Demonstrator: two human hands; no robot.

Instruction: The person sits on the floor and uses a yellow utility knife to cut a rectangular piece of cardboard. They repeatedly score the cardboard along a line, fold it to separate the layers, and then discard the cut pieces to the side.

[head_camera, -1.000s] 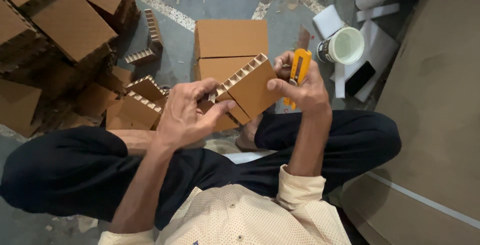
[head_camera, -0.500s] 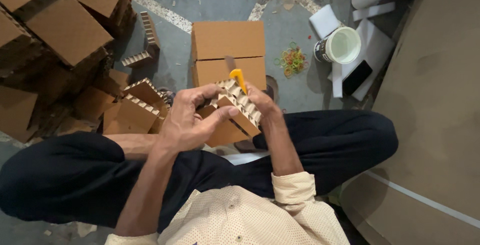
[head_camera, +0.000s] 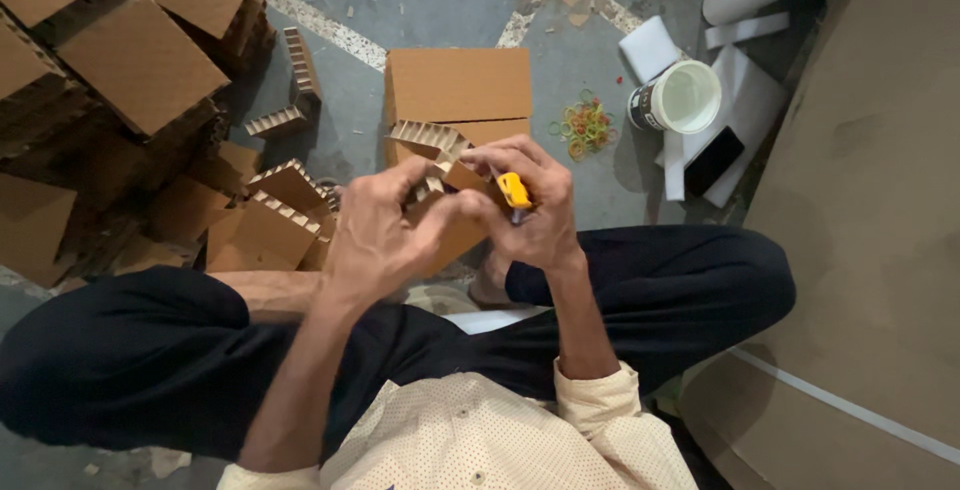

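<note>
The yellow cutter [head_camera: 514, 190], held out to the side a second ago, is now pinched in the right hand [head_camera: 535, 212] against the cardboard piece [head_camera: 432, 150]; the piece is gripped by the left hand [head_camera: 378, 235] above the lap; cutting seems begun.

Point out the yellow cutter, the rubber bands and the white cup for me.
yellow cutter [head_camera: 514, 191], head view, its body.
rubber bands [head_camera: 587, 127], head view, pile's middle.
white cup [head_camera: 690, 122], head view, its rim.
</note>
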